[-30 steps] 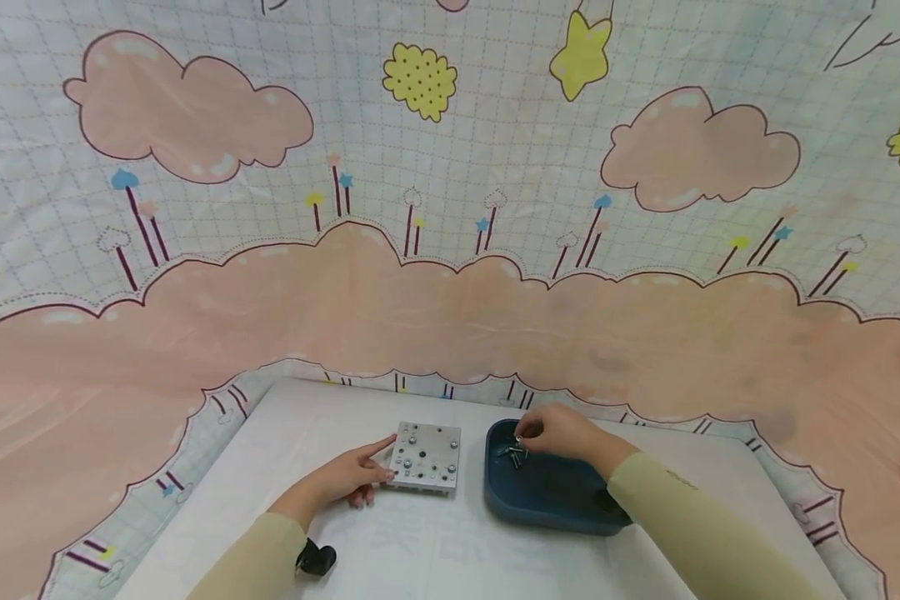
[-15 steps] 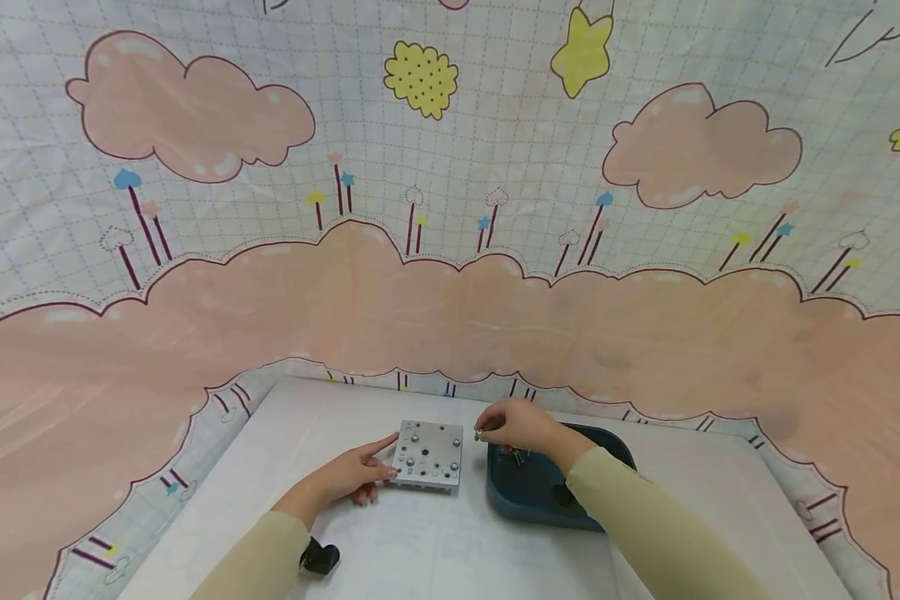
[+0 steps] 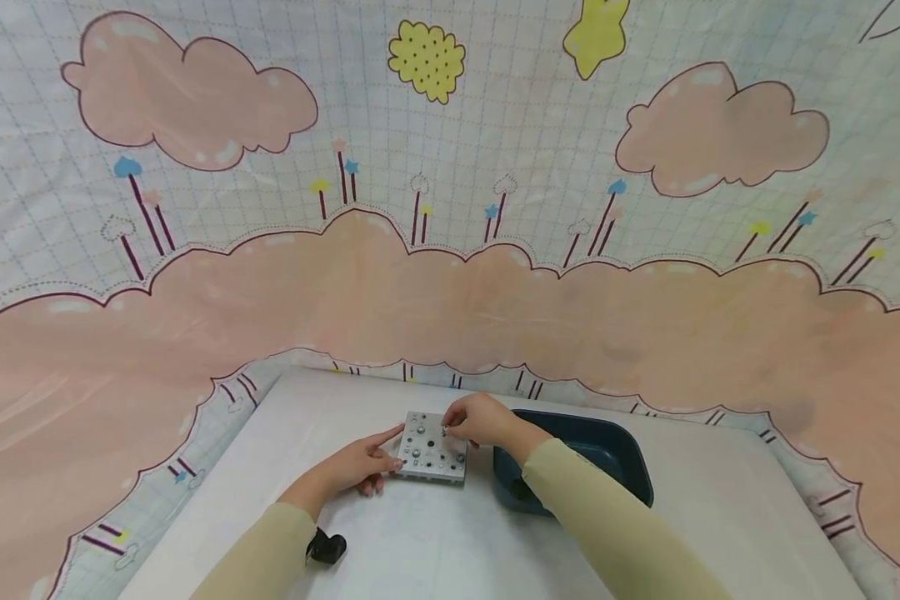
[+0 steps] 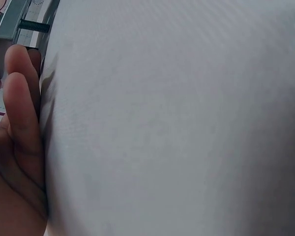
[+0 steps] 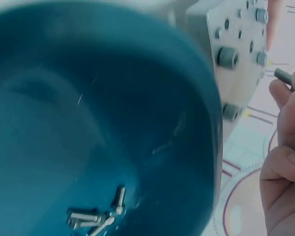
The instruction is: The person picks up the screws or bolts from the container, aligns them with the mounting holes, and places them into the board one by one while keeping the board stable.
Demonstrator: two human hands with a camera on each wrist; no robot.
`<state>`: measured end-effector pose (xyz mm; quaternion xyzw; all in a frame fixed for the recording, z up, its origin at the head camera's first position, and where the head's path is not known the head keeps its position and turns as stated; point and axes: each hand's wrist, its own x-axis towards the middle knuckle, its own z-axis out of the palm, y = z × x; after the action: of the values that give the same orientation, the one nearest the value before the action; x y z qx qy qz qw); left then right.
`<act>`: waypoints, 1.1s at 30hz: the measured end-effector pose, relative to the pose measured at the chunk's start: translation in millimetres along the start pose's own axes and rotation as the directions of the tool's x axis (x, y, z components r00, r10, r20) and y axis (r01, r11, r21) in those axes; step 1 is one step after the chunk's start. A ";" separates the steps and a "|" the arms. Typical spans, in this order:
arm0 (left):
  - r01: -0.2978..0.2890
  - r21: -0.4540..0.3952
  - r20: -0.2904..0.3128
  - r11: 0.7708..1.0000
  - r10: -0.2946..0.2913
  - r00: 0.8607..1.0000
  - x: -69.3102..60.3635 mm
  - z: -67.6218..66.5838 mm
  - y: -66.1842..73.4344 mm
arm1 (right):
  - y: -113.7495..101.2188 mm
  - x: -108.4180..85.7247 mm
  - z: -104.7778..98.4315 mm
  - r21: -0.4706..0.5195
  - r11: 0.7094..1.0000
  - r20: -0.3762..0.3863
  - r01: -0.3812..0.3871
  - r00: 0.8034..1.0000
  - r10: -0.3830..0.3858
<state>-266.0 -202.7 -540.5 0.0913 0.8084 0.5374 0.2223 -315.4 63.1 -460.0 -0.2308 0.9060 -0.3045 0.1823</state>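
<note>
head: evenly lit | left wrist: right-side shadow | tray rim (image 5: pixel 103 19): blurred

Your left hand (image 3: pixel 348 467) touches the drilled metal block (image 3: pixel 438 455); your right hand (image 3: pixel 486 420) pinches a small metal piece (image 3: pixel 444 431) over it, near the blue tray (image 3: pixel 607 446).

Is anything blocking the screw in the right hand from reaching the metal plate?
Nothing visible does. The right hand holds the screw by the metal plate; the left hand touches the plate's left edge, and the blue tray sits to the right.
</note>
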 end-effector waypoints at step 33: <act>0.015 0.006 -0.024 1.000 -0.015 1.000 -1.5 2.2 -0.1 | -18.8 16.8 28.7 -0.317 0.948 0.041 0.020 0.999 -0.007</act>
<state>-263.7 -201.6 -540.9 0.0795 0.8134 0.5342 0.2162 -310.1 27.5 -472.7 -0.2691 0.9378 -0.1517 0.1586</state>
